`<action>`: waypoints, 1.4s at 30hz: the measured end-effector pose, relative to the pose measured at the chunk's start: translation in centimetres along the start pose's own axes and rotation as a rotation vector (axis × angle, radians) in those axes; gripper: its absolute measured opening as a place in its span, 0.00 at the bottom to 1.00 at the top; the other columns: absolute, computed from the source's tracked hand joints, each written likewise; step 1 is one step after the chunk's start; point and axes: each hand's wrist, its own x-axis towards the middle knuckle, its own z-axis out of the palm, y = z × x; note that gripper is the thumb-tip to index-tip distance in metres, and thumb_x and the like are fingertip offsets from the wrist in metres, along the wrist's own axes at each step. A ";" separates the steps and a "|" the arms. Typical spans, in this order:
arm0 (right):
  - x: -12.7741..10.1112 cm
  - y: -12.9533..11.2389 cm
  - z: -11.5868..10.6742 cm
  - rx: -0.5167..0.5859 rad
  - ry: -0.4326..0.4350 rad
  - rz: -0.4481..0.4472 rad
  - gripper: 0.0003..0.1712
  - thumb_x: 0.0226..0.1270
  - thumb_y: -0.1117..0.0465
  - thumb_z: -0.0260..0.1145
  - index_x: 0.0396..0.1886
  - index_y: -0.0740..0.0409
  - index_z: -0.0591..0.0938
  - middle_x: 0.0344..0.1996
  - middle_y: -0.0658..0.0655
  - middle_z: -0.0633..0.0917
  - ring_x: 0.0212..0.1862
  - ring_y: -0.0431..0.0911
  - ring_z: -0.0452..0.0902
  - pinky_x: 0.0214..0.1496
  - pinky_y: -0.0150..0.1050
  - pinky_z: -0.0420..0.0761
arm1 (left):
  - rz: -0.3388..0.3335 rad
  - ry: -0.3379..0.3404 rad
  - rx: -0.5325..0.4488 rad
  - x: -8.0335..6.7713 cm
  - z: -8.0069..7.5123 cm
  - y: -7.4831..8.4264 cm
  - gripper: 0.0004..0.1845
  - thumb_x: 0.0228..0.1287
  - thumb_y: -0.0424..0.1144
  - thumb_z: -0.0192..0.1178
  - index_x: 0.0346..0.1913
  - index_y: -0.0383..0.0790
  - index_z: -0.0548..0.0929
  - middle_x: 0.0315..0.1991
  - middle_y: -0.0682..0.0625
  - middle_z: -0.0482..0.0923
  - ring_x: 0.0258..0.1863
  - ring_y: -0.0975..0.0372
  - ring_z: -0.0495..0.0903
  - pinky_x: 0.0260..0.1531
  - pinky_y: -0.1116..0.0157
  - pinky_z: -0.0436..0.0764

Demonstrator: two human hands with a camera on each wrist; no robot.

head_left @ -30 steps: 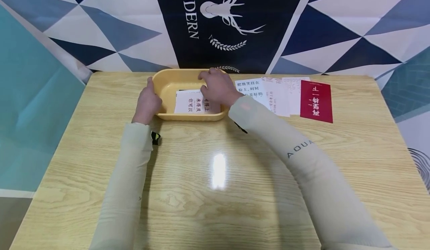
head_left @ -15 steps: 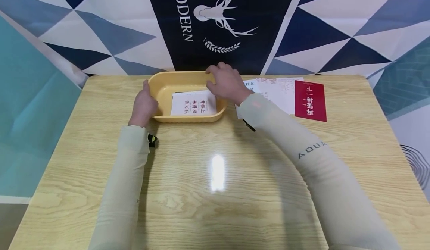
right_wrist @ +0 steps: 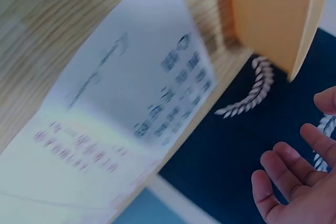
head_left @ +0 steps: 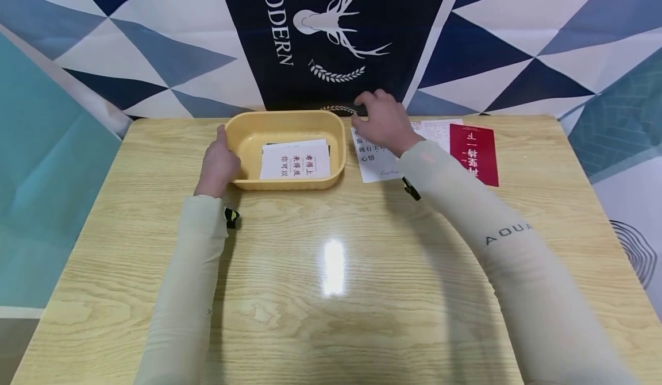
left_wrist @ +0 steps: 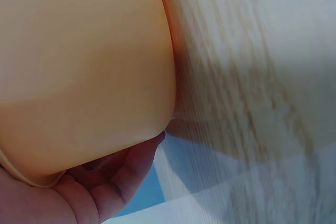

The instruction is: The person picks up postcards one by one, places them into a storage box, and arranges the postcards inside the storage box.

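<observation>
Risk first. The right hand (head_left: 384,122) hangs over the far end of the white card (head_left: 376,161), fingers spread and loosely bent, clamped on nothing; the right wrist view shows the fingers (right_wrist: 286,177) apart with air between them. The cards lie fanned and overlapping, flat on the smooth worktop (head_left: 331,270). Judgement: a flat card on a slick surface gives little edge to catch, so a pinch could slide it instead of lifting it, or drag the neighbouring pale card (head_left: 438,132) along with it. The white card also lies close against the tray's right wall, so a push leftward could jam it there or buckle it.

The left hand (head_left: 217,164) grips the left end of the yellow tray (head_left: 338,143); in the left wrist view the fingers (left_wrist: 123,179) curl under the wall. Judgement: if this hold slackens, a knock from the other side could skate the light tray across the worktop.

The white card is rectangular, thin, printed with dark characters and a small script line near its near edge. A similar card (head_left: 296,160) with red and black print already lies flat in the tray. A red card (head_left: 474,154) lies furthest right.
</observation>
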 end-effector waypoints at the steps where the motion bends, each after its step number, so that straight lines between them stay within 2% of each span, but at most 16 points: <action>1: 0.0 0.4 -0.1 0.004 0.001 0.011 0.28 0.67 0.48 0.50 0.64 0.55 0.69 0.58 0.62 0.72 0.57 0.55 0.67 0.63 0.52 0.66 | -0.006 -0.001 -0.006 -0.1 0.0 0.0 0.41 0.59 0.23 0.35 0.74 0.39 0.32 0.67 0.29 0.57 0.59 0.46 0.65 0.61 0.52 0.67; 9: -0.8 3.5 -0.9 0.036 0.001 0.103 0.30 0.68 0.49 0.49 0.65 0.57 0.67 0.61 0.64 0.70 0.56 0.57 0.68 0.65 0.53 0.65 | -0.029 -0.007 -0.016 -0.1 -0.1 0.0 0.42 0.59 0.22 0.36 0.74 0.40 0.30 0.69 0.29 0.54 0.59 0.46 0.64 0.60 0.52 0.68; 17: -2.2 7.2 -1.9 0.060 0.005 0.172 0.31 0.68 0.49 0.49 0.66 0.59 0.66 0.66 0.65 0.65 0.60 0.59 0.64 0.65 0.57 0.65 | -0.003 -0.003 0.012 0.0 0.0 0.0 0.41 0.59 0.23 0.35 0.74 0.38 0.31 0.67 0.28 0.56 0.59 0.45 0.65 0.61 0.51 0.67; 27: -4.0 10.8 -1.9 0.062 0.040 0.197 0.31 0.68 0.50 0.48 0.65 0.64 0.66 0.60 0.68 0.70 0.57 0.59 0.64 0.61 0.57 0.66 | 0.008 -0.011 0.009 -0.2 0.0 0.0 0.42 0.58 0.22 0.36 0.73 0.37 0.30 0.66 0.27 0.57 0.57 0.45 0.65 0.59 0.51 0.68; 35: -5.1 13.4 -2.0 0.063 0.061 0.242 0.32 0.67 0.49 0.47 0.64 0.66 0.67 0.54 0.72 0.70 0.51 0.60 0.64 0.56 0.58 0.67 | 0.000 -0.003 0.008 -0.2 0.1 0.0 0.42 0.58 0.22 0.37 0.73 0.37 0.31 0.67 0.28 0.56 0.57 0.45 0.66 0.58 0.51 0.69; 42: -5.9 14.9 -2.4 0.092 0.058 0.308 0.34 0.67 0.48 0.47 0.66 0.66 0.65 0.58 0.73 0.70 0.56 0.62 0.62 0.60 0.59 0.65 | -0.005 0.006 0.014 -0.1 0.1 0.1 0.41 0.59 0.23 0.37 0.74 0.37 0.32 0.67 0.28 0.57 0.57 0.46 0.66 0.58 0.52 0.69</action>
